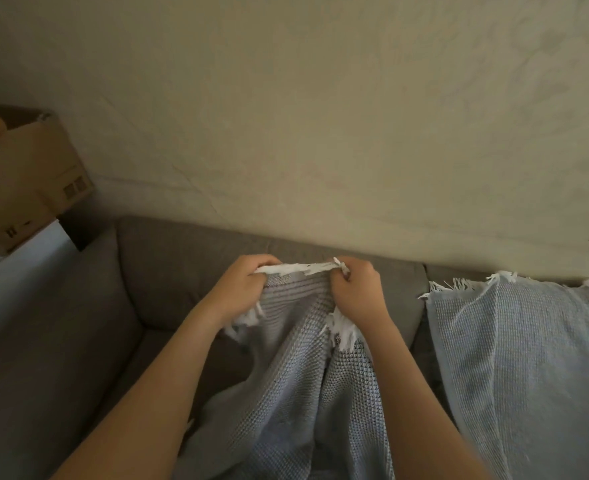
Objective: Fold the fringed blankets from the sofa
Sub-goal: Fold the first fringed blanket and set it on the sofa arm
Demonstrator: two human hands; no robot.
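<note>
A grey-blue waffle-weave blanket (293, 386) with white fringe hangs down in front of me over the grey sofa (168, 271). My left hand (239, 289) grips its fringed top edge on the left. My right hand (357, 292) grips the same edge on the right, a short way from the left hand. White tassels stick out under both fists. A second fringed blanket (521, 355), light blue, lies draped over the sofa's back and seat to the right.
A cardboard box (37, 181) sits on a white surface (16, 258) left of the sofa's arm. A beige wall (320, 116) rises behind the sofa. The sofa seat at lower left (54, 375) is bare.
</note>
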